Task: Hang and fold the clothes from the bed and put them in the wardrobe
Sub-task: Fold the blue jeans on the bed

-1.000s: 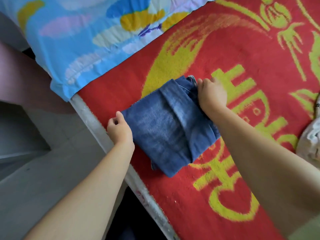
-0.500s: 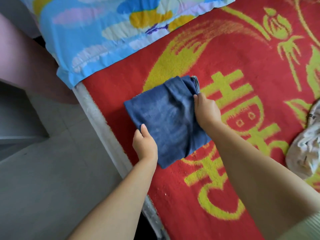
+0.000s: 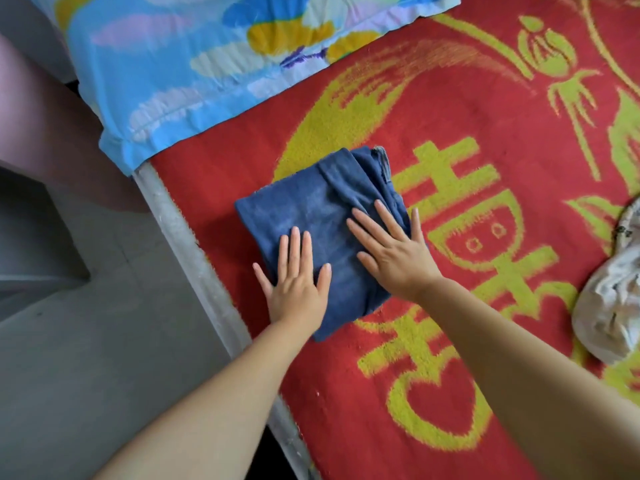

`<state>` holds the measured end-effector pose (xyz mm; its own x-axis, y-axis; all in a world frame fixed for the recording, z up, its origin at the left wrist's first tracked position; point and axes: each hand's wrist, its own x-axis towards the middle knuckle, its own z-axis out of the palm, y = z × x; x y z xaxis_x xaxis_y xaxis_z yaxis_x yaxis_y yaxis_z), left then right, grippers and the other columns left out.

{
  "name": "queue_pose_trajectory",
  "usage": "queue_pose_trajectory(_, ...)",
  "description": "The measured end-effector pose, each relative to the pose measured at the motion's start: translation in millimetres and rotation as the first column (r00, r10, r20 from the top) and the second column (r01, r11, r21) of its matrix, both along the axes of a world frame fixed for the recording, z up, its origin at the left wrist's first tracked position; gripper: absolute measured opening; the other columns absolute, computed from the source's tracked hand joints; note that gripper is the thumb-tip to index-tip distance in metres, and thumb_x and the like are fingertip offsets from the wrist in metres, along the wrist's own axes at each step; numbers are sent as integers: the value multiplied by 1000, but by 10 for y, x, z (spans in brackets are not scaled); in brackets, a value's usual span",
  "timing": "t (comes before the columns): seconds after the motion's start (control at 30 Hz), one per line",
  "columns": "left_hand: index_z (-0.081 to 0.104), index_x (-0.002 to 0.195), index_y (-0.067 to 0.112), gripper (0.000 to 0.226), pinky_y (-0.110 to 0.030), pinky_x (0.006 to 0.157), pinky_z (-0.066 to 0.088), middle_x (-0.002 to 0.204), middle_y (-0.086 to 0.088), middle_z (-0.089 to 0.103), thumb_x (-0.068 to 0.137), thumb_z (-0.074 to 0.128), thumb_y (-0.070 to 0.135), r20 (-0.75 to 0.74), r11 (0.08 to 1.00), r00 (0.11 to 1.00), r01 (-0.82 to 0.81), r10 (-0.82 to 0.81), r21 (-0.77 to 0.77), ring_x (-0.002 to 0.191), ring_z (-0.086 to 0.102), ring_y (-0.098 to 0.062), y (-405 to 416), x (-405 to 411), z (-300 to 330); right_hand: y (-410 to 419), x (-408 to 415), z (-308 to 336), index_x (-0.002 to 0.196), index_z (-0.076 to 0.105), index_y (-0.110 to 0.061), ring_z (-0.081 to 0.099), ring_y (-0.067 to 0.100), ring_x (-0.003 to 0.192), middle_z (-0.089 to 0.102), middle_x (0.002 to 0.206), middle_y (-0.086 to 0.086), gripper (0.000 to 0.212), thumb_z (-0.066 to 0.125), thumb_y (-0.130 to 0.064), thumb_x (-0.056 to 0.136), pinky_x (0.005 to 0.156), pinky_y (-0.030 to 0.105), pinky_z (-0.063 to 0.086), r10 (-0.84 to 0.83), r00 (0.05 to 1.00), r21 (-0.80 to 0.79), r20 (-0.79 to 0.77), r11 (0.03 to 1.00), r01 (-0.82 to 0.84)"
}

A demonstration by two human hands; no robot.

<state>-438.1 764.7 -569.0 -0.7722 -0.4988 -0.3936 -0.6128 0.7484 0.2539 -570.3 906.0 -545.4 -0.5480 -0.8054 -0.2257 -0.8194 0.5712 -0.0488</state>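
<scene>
A folded pair of blue jeans lies near the left edge of the bed, on a red blanket with yellow patterns. My left hand presses flat on the near left part of the jeans, fingers straight and spread. My right hand lies flat on the right half of the bundle, fingers straight and pointing away from me. Neither hand grips the cloth.
A blue flowered pillow lies at the head of the bed, top left. A crumpled pale garment sits at the right edge. The bed's grey rim runs diagonally, with grey floor to its left.
Both hands have let go of the jeans' edges and now lie flat on top of the folded bundle. The jeans are folded smaller than a second ago.
</scene>
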Motion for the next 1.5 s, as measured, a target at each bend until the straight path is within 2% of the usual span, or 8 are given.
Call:
queue_pose_trajectory(0.17,8,152,12,77,-61,112,2,159,-13,-3,94,32,55,-130,986,982,128,-141,-104,145,-10,-21,38,187,192,293,97,87,153,15,-23,8,28,148,11,160,3,72,41,-39,88,111,69,7,225,972,-84,-73,969,-231)
queue_pose_trajectory(0.3,21,148,2,105,-67,108,22,153,-25,21,72,65,59,-125,912,904,397,-408,-108,143,21,-35,474,387,292,515,229,133,153,14,-23,9,30,147,9,160,6,94,66,-22,74,108,72,13,351,925,106,-145,935,-338)
queue_pose_trajectory(0.43,-28,139,6,109,-67,108,-9,147,-16,-34,86,57,49,94,954,956,285,-277,-93,143,-22,-30,662,238,95,347,204,-3,153,-2,-27,-6,27,147,-6,160,6,101,67,-13,80,107,74,3,225,951,203,-214,962,-182)
queue_pose_trajectory(0.6,-29,143,16,93,-61,111,-5,156,-9,-24,95,50,32,74,950,961,276,-268,-148,144,-21,-23,527,184,14,221,187,4,142,45,-25,36,32,138,41,149,9,68,71,-17,80,96,68,39,146,971,67,-190,988,-136)
queue_pose_trajectory(0.7,-38,135,21,107,-58,114,-1,158,-4,-20,91,57,41,69,948,955,295,-289,-119,146,-16,-19,410,190,188,104,167,206,150,29,-26,16,32,146,26,157,4,63,56,-19,93,101,56,39,119,992,145,-47,983,-111)
queue_pose_trajectory(0.8,-24,147,25,104,-56,115,8,160,-2,-9,88,60,45,26,958,966,258,-257,-121,148,-6,-17,202,134,523,-110,137,611,152,18,-29,4,26,148,19,158,-3,59,43,-19,99,101,46,37,88,996,199,15,976,-90)
queue_pose_trajectory(1.0,19,150,23,70,-38,96,44,148,3,37,91,56,25,-116,945,938,320,-327,-73,135,36,-18,-666,-10,1327,-777,143,1511,140,39,-29,30,25,138,46,139,-7,51,52,-15,92,85,37,48,67,998,185,-3,980,-66)
queue_pose_trajectory(1.5,24,149,21,61,-41,91,49,144,1,43,94,49,22,-181,953,979,30,-89,-302,128,44,-22,-2816,2643,2915,-3287,2377,3000,140,40,-31,39,22,128,50,135,-7,53,53,-20,90,85,34,46,444,893,17,-71,896,-444)
